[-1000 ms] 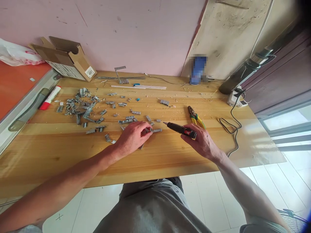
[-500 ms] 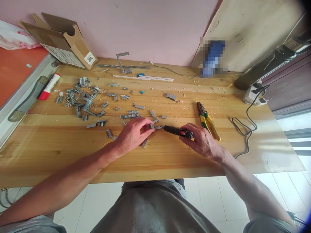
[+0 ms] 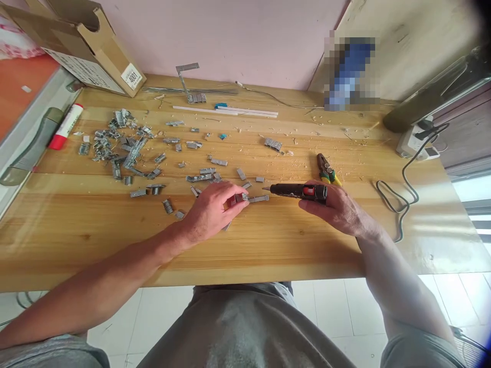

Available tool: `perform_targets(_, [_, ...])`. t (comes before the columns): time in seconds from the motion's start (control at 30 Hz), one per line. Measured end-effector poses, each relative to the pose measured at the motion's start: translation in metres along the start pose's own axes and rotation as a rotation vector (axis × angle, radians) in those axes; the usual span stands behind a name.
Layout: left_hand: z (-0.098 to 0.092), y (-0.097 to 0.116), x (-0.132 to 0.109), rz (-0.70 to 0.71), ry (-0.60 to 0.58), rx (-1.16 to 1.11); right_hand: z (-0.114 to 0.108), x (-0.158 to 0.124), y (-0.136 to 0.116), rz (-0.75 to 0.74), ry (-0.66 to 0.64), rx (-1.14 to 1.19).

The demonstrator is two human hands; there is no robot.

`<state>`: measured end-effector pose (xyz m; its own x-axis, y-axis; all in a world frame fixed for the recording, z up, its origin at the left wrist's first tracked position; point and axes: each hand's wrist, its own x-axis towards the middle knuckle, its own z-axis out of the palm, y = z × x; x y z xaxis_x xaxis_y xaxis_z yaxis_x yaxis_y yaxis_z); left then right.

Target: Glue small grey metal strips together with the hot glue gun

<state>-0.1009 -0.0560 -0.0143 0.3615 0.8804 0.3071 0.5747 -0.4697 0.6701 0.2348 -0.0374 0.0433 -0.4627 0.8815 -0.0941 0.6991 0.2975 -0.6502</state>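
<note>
My left hand (image 3: 215, 207) pinches a small grey piece (image 3: 259, 198) between thumb and fingertips, and a flat strip of it sticks out to the right. My right hand (image 3: 332, 204) is wrapped round a black glue gun (image 3: 297, 191) with a red part in its body. Its pointed nozzle faces left, just above the strip's end and apart from it. Several small grey pieces (image 3: 205, 176) lie around my left hand. Partly behind my right hand are pliers (image 3: 326, 168) with yellow and green handles.
A heap of grey scraps (image 3: 123, 140) lies at the left, near a marker (image 3: 66, 127) and a cardboard box (image 3: 95, 51). White strips (image 3: 245, 111) and a small grey frame (image 3: 195, 97) are at the back. A cord (image 3: 408, 202) runs from the power strip (image 3: 416, 138) at the right.
My right hand has drawn the glue gun to the right, so its nozzle has come away from the grey piece. My left hand keeps its pinch. The view has shifted slightly.
</note>
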Motion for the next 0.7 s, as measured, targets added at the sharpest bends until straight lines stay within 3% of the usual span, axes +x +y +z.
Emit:
perform_targets(0.2, [-0.004, 0.001, -0.003, -0.001, -0.006, 0.005, 0.020, -0.003, 0.003, -0.117, -0.020, 0.008])
perform_targets(0.33, [-0.005, 0.003, -0.004, -0.090, -0.033, 0.000, 0.030, -0.001, -0.002, -0.180, -0.001, -0.009])
perform_targets(0.7, [-0.009, 0.005, -0.003, -0.168, -0.046, 0.005, 0.043, 0.000, 0.003, -0.268, -0.008, -0.077])
